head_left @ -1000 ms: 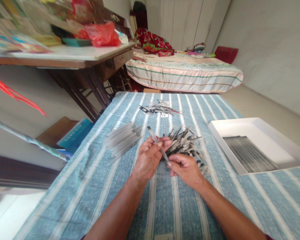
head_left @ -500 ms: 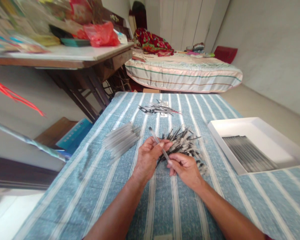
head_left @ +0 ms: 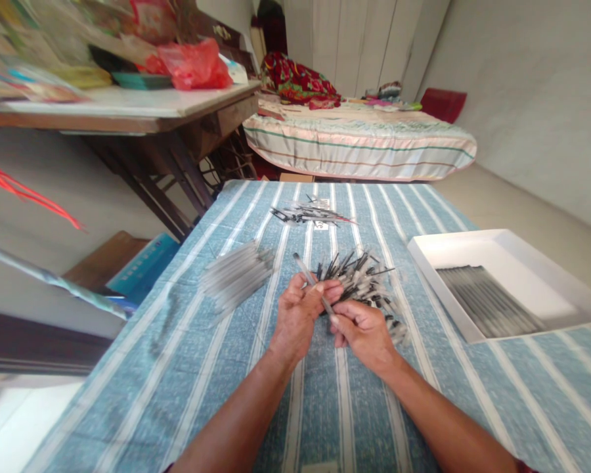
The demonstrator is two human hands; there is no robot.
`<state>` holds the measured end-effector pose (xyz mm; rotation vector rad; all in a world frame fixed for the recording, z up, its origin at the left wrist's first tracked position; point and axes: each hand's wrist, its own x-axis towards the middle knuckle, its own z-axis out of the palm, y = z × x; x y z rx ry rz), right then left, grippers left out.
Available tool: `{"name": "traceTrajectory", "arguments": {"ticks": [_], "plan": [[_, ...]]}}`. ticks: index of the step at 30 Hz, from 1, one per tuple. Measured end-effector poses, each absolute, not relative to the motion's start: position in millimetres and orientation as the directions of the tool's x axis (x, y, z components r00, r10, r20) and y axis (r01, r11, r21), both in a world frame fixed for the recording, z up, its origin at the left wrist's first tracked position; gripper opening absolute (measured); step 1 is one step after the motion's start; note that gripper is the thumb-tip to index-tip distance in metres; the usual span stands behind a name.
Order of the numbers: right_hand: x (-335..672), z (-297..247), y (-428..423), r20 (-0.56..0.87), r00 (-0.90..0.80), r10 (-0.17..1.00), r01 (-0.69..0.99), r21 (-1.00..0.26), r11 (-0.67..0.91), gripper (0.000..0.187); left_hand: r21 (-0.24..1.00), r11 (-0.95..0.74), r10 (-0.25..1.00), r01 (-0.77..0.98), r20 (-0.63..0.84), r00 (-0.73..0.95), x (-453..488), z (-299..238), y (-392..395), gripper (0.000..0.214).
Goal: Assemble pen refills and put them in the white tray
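A bed (head_left: 359, 151) at top centre, a wood-edged desk (head_left: 197, 102) at upper left.
Red floral bedding (head_left: 300, 82) lies heaped on the bed's far left, before pale upright panels (head_left: 354, 39); a red backrest (head_left: 443, 105) stands by the plain greyish wall (head_left: 532, 98) at upper right. Beige floor (head_left: 497, 190) runs along that wall, while pale flooring (head_left: 20, 420) shines brightly at lower left.

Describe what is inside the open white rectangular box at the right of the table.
The white box holds a row of slim, dark-grey, pen-like rods, lying side by side. Whatever lies beneath the rods is covered, so a lower layer cannot be ruled out.
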<state>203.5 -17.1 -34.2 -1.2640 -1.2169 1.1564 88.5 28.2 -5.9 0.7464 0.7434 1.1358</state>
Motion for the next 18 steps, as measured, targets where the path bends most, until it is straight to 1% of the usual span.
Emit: {"name": "traceTrajectory", "arguments": {"ticks": [3,5,7,10,13,15,16,18], "plan": [[204.0,-32.4,-13.4,-0.024,0.002,1.0,0.043,-0.999,-0.024,0.014,0.838,0.266,0.956,-0.476,-0.168,0.24,88.3,-7.5,29.1,0.021],[204.4,-29.9,-10.8,0.01,-0.007,1.0,0.091,-0.996,0.011,0.016,0.852,0.272,0.954,-0.448,-0.178,0.241,89.0,-7.5,29.6,0.019],[204.9,-27.4,-8.0,0.103,0.002,0.995,0.18,-0.978,0.101,0.017,0.868,0.281,0.948,-0.409,-0.185,0.257,90.7,-6.6,30.2,0.018],[209.0,-23.3,-3.0,0.259,0.013,0.966,0.344,-0.908,0.239,0.019,0.901,0.27,0.949,-0.34,-0.189,0.253,93.5,-2.7,31.3,0.021],[226.2,-14.8,1.2,0.334,-0.007,0.942,0.512,-0.809,0.29,0.021,0.961,0.238,0.95,-0.143,-0.199,0.241,93.0,6.5,33.1,0.031],[250.2,-6.5,1.7,0.365,0.036,0.93,0.654,-0.712,0.254,0.021,0.986,0.166,0.972,-0.021,-0.16,0.175,89.1,14.6,36.3,0.037],[266.2,-2.4,0.6,0.377,0.077,0.923,0.729,-0.653,0.206,0.022,0.991,0.118,0.984,0.056,-0.124,0.13,86.1,18.2,39.0,0.036],[304.6,4.5,-4.8,0.38,0.17,0.909,0.863,-0.503,0.048,0.022,0.959,0.024,0.997,0.281,-0.044,0.064,78.4,22.1,46.8,0.027]]}}
